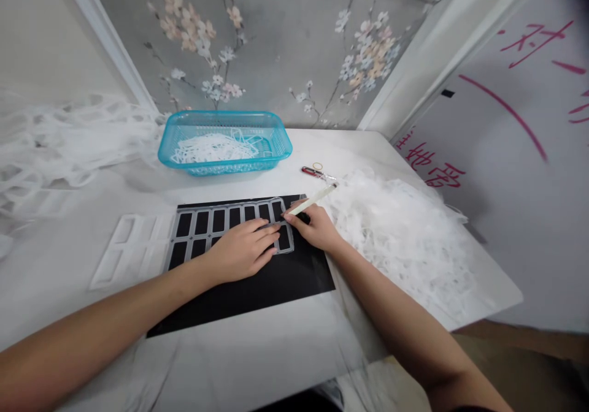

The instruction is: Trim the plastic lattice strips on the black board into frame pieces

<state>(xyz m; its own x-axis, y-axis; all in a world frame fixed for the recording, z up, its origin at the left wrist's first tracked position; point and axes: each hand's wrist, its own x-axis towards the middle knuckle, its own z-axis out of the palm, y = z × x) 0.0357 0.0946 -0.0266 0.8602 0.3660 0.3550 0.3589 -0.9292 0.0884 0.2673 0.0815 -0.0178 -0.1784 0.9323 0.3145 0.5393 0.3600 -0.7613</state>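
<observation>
A translucent white strip of rectangular frames [202, 225] lies across a black mat [276, 283] on the white table. My left hand [243, 249] rests flat on the strip's right end, fingers stretched out and pressing it down. My right hand [313, 225] is closed in a pen-like grip on a thin pale stick tool [310, 202], whose tip meets the strip's right end beside my left fingers.
A turquoise basket [276, 148] holding white strips stands at the back. A heap of white scrap [405, 234] lies to the right, more white netting [59, 136] to the left. A small red tool [315, 172] and a rubber band [317, 166] lie behind the mat.
</observation>
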